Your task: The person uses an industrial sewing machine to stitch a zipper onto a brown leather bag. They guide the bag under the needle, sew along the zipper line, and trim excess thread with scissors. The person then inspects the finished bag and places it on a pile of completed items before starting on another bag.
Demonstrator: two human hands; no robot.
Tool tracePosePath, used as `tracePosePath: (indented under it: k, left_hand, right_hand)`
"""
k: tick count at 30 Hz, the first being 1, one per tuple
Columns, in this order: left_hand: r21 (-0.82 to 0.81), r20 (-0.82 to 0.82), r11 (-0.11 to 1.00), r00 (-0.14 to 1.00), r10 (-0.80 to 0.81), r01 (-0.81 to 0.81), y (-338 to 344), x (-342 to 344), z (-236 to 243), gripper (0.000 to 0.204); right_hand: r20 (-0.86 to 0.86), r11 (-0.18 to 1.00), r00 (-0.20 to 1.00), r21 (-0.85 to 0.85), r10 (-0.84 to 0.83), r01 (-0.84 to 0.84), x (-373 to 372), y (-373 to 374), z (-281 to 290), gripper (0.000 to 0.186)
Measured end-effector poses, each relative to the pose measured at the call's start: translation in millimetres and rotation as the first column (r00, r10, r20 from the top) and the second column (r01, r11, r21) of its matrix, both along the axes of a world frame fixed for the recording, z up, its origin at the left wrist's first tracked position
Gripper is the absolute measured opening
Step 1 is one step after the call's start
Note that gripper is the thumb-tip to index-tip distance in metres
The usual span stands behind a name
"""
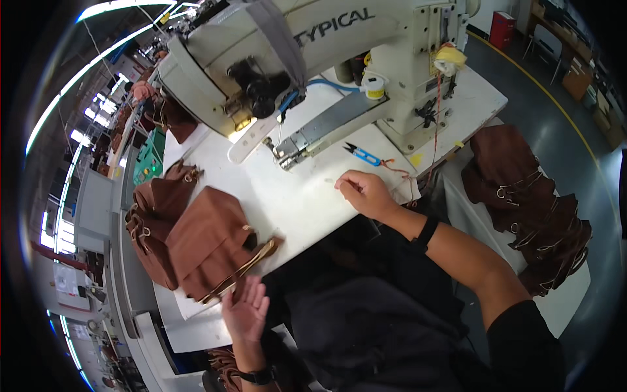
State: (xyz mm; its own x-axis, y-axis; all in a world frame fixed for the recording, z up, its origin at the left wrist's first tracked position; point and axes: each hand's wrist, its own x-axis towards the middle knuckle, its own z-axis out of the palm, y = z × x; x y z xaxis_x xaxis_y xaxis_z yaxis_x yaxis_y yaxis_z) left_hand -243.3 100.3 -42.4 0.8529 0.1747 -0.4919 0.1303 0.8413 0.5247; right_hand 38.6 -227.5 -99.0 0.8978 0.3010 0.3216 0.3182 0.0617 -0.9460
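My left hand [247, 310] is open, palm up and fingers spread, just below the near edge of a brown leather bag [212, 245]. The bag lies on the white table with a metal zip along its near edge; I cannot tell whether my fingertips touch it. My right hand [367, 195] is closed over the table's front edge, its fingers curled under so that anything inside is hidden. Blue thread snips [363, 155] lie just beyond it, beside loose orange thread [395, 167]. Ahead stands a sewing machine with a narrow metal arm [333, 127], nothing under its needle.
More brown leather bags [153, 202] sit at the table's left. Several brown pieces with metal rings [516, 202] are heaped on a stand at my right. A green box [150, 157] stands at the far left, and a white spool [373, 87] sits by the machine arm.
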Motion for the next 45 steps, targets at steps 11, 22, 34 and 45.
tracePosePath:
  k: [11,22,34,45]
  left_hand:
    - [0.673,-0.155,0.735,0.987,0.027,0.086,-72.4,-1.9,-15.6,0.031]
    - [0.714,-0.073,0.694,0.995,-0.064,0.097,-97.4,30.4,0.9,0.042]
    - [0.502,0.057,0.843,0.981,0.188,-0.191,-106.2,99.9,2.4,0.030]
    - [0.689,0.273,0.582,0.898,0.345,-0.433,-108.9,105.8,12.7,0.047]
  right_hand:
    - [0.248,0.960,0.967,-0.253,-0.059,0.123,-36.2,24.7,19.4,0.009]
    - [0.262,0.933,0.933,-0.323,0.247,-0.156,-87.3,156.6,26.9,0.013]
    - [-0.450,0.809,0.702,0.088,0.552,-0.581,-78.4,115.9,105.5,0.018]
    - [-0.292,0.767,0.839,-0.346,0.459,-0.540,-72.3,110.2,78.6,0.036]
